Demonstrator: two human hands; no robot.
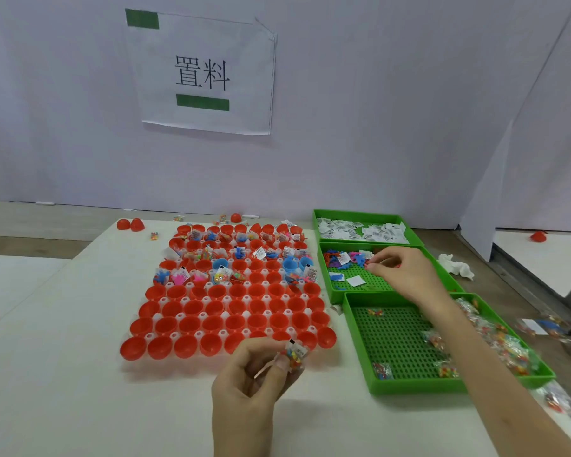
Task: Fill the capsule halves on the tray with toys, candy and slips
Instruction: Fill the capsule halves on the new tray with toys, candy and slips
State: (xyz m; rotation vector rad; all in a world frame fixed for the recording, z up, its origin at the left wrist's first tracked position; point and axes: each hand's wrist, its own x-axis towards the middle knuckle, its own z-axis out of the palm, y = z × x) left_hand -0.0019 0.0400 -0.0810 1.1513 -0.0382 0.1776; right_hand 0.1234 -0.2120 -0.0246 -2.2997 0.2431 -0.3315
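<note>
Now the left hand (pixel 251 380) pinches a candy packet (pixel 295 352) with a slip just above the near edge of the tray (pixel 177 315). The tray's far capsule halves (pixel 241 252) hold toys and slips; its near ones (pixel 192 324) sit bare. The right hand (pixel 406 275) reaches into the middle green bin (pixel 325 275), fingertips curled together at the toys (pixel 335 258); whether they hold one I cannot tell.

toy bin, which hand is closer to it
Right. The right hand is over the toy bin; the left hand holds a candy bag by the capsule tray's near edge.
</note>
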